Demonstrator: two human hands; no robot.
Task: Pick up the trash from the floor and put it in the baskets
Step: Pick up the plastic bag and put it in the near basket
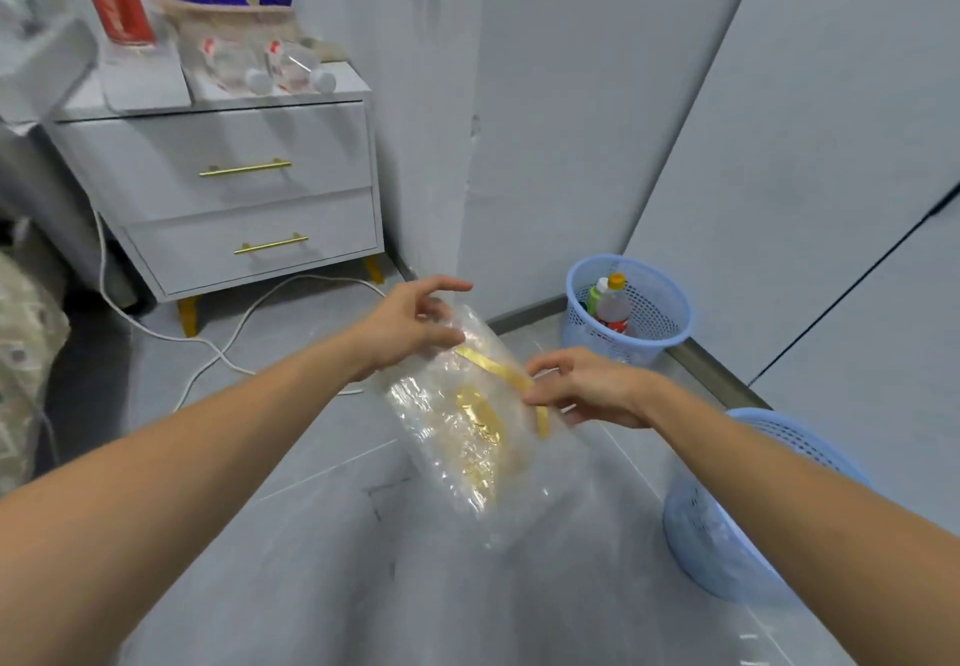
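A clear crinkled plastic bag (467,436) with gold print and a yellow strip hangs in the air above the grey floor. My left hand (410,325) pinches its top left corner. My right hand (582,387) grips its upper right edge at the yellow strip. A blue mesh basket (660,322) stands against the wall at the back right, holding two plastic bottles (613,304). A second blue mesh basket (727,520) stands nearer, at the right, partly hidden behind my right forearm.
A white two-drawer nightstand (223,197) with gold handles stands at the left, with bottles and packets on top. A white cable (234,338) trails over the floor in front of it. Grey walls close the corner behind the baskets.
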